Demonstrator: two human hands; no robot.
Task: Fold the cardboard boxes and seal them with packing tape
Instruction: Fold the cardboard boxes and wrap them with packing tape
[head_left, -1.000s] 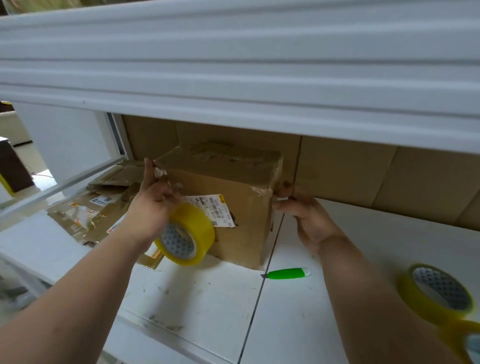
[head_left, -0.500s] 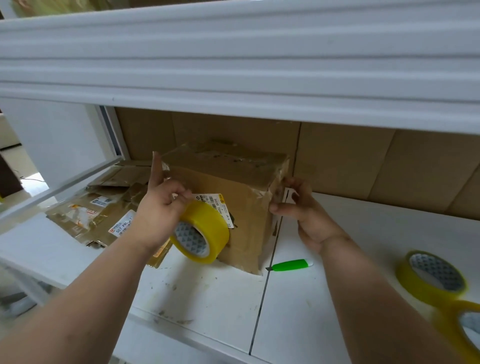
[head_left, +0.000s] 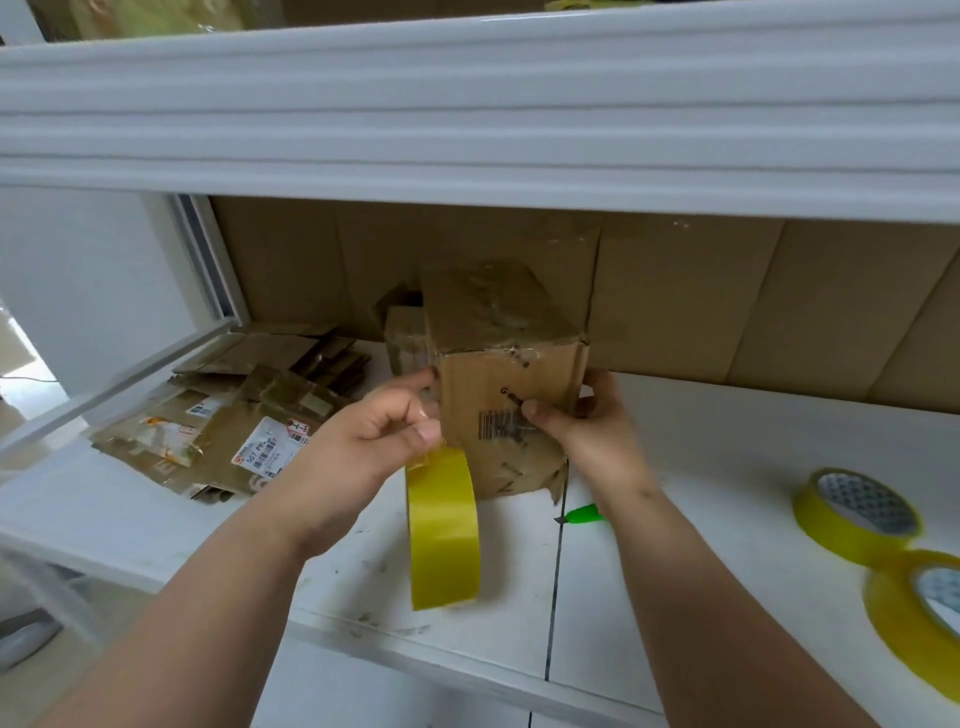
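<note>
I see a green utility knife (head_left: 586, 514) lying on the white tabletop (head_left: 727, 467) at centre right, and a white shelf edge (head_left: 467, 119) spanning the upper frame.

The box (head_left: 506, 384) is matt brown cardboard, creased and patched with shiny clear tape; the tape roll (head_left: 442, 527) is glossy yellow plastic film (probably); the table (head_left: 701, 467) looks smooth, scuffed white.

I'm seeing box (head_left: 506, 374) standing mid-table (head_left: 727, 467); flattened cardboard (head_left: 223, 431) lying left, tape rolls (head_left: 857, 514) right, cutter (head_left: 584, 515) just before box.
</note>
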